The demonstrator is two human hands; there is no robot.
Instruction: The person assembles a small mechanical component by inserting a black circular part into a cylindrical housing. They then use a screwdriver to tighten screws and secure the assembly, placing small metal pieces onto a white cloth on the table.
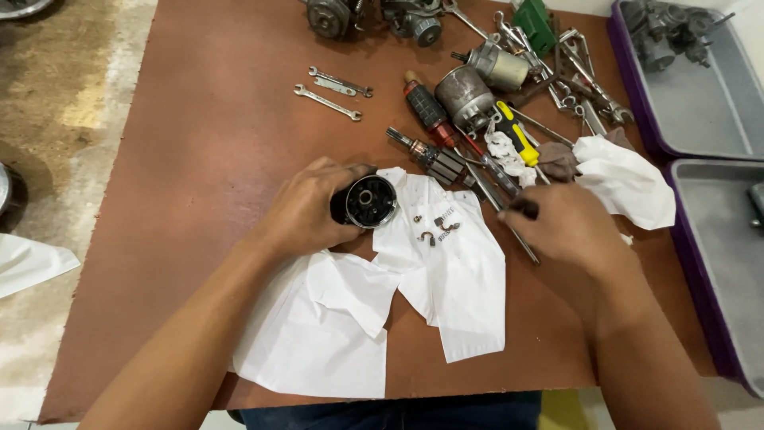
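My left hand [306, 209] grips a black cylindrical motor housing [366, 201], its open end facing up toward me, resting on a white cloth [446, 295]. My right hand [561, 223] closes around a dark-handled tool [519, 209] whose thin metal shaft lies across the table. Small metal clips and a screw [436, 228] lie on the cloth between my hands. Just beyond them lies a motor armature [430, 158].
On the brown table [199, 183] are two wrenches [330, 91], a red-wound armature [426, 107], a grey motor body [464, 95], a yellow-handled screwdriver [517, 134], several spanners, crumpled white rags [629, 179] and engine parts. Two grey trays with purple rims [700, 111] stand at the right.
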